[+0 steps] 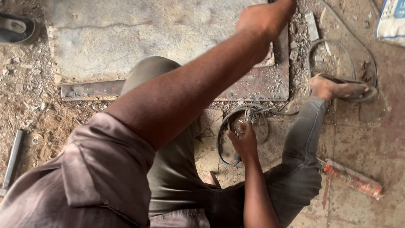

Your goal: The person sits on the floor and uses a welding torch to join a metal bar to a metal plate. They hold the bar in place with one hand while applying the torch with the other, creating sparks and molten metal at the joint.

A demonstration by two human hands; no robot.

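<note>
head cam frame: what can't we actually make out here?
- Left hand: fingers cut off by the top edge; grip unknown.
- Right hand: seen from behind on the cable loop; held item too small to tell.
- Metal plate: partly hidden by the left forearm.
</note>
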